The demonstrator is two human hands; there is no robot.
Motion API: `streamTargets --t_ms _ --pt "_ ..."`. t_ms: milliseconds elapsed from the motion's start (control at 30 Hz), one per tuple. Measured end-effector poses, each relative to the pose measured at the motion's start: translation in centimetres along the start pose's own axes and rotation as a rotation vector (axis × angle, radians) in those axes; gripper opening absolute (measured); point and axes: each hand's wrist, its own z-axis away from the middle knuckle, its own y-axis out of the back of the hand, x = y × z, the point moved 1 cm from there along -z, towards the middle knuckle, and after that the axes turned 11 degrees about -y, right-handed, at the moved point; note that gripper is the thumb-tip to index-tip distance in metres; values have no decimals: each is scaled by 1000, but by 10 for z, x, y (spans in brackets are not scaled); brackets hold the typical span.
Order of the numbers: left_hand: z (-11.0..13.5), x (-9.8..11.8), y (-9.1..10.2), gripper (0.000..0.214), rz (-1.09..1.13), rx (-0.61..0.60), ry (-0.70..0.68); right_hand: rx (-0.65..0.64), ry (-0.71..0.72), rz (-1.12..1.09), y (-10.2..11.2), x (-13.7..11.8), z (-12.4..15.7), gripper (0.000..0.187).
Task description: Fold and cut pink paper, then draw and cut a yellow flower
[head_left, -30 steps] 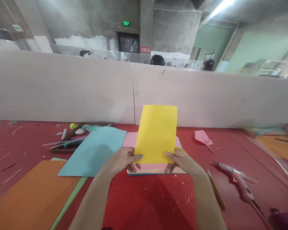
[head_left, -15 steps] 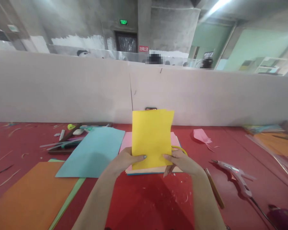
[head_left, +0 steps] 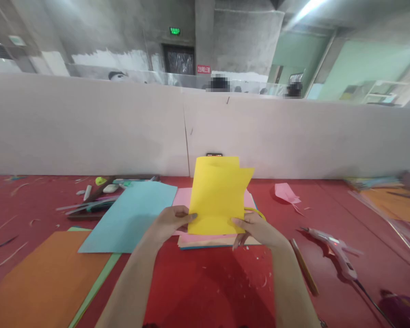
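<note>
Yellow rectangular paper (head_left: 215,196), its surface plain, is held up over the middle of the red table (head_left: 212,291), its upper right corner jutting outward beyond the top edge's step. Left hand (head_left: 172,222) and right hand (head_left: 254,228) share it: each grip pinches a lower side of the paper, thumb on the near face and fingers behind. Beside the right hand curves a narrow yellow piece (head_left: 260,213), partly hidden, whose nature I cannot tell. Below the paper lies a stack of pink, cream and blue sheets (head_left: 189,242).

To the left, a light blue paper sheet (head_left: 130,218) overlaps an orange paper sheet (head_left: 51,273), with a pale green sheet (head_left: 97,287) showing from under the orange one. A dark brown shallow tray (head_left: 84,217) of tools sits behind them. To the right lie a small pink paper piece (head_left: 287,193), a slim brown stick (head_left: 304,269) and a pale pink glue gun (head_left: 338,253) with a black cord.

Behind the yellow paper, a small dark device (head_left: 214,155) shows reddish marks too small to read. Beyond the white partition (head_left: 89,127), a red sign (head_left: 203,69) carries white Chinese characters, the last apparently 上三楼; the lettering on a lit green sign (head_left: 175,31) is blurred.
</note>
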Motion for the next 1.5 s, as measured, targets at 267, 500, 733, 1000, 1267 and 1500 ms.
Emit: streamTargets --t_ms 267,500,733,1000,1267,1500 --pt "2 1 -22 41 126 -141 -3 -66 -54 56 2 0 -1 50" --pt "-10 -12 -22 33 253 33 -58 -62 -50 70 2 0 0 50" --pt "-13 -16 -7 27 338 242 -69 -74 -63 67 1 -2 3 52" --pt "-6 -10 -5 31 191 -25 -50 -108 -123 68 5 7 0 49" --pt "-3 -8 -13 45 175 4 -1 -161 -165 141 0 5 -1 41" --pt "-12 -19 8 28 279 221 -79 -156 -163 141 2 5 0 46"
